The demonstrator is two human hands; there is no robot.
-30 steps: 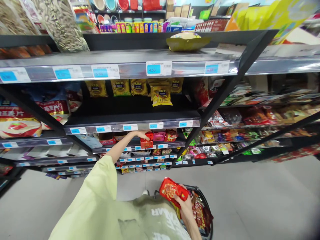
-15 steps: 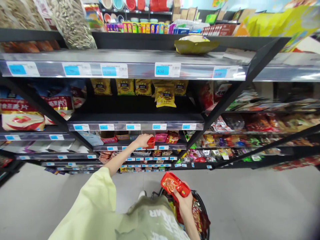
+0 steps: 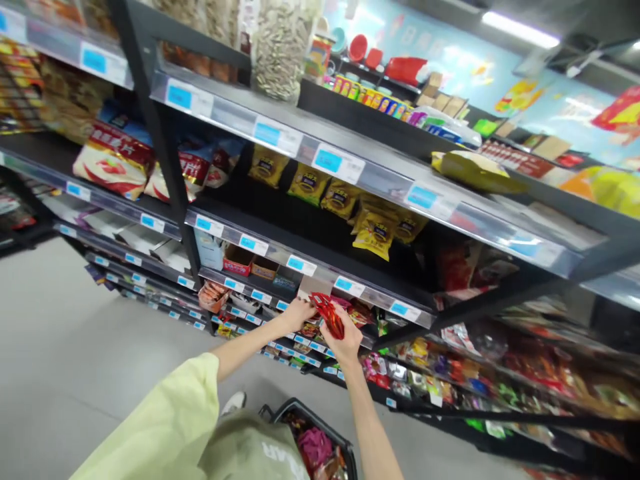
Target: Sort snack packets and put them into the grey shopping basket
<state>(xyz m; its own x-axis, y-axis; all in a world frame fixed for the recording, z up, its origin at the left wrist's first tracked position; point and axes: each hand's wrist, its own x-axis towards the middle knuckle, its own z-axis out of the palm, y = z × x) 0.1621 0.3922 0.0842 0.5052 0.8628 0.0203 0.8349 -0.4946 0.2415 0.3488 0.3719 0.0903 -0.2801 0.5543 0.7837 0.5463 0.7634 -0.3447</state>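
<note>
My right hand is closed round a bundle of shiny red snack packets, raised at the front of a low shelf. Beside it, my left hand reaches to the same shelf with its fingers curled next to the packets' left end. What those fingers grip is hidden. Just behind both hands stands a pale box wall. To the left on that shelf are a red display box and a brown one. Below me, a dark shopping basket holds several packets, with a purple-pink one on top.
Yellow snack bags lie on the shelf above my hands. Higher up, a price-tagged shelf edge juts forward. Red and white bags stand at left. Dark slanted posts divide the racks. Grey floor shows below.
My right hand has risen from above the basket to the shelf, bringing the red packets beside my left hand. My left hand has left the red item it was touching. The view has tilted.
</note>
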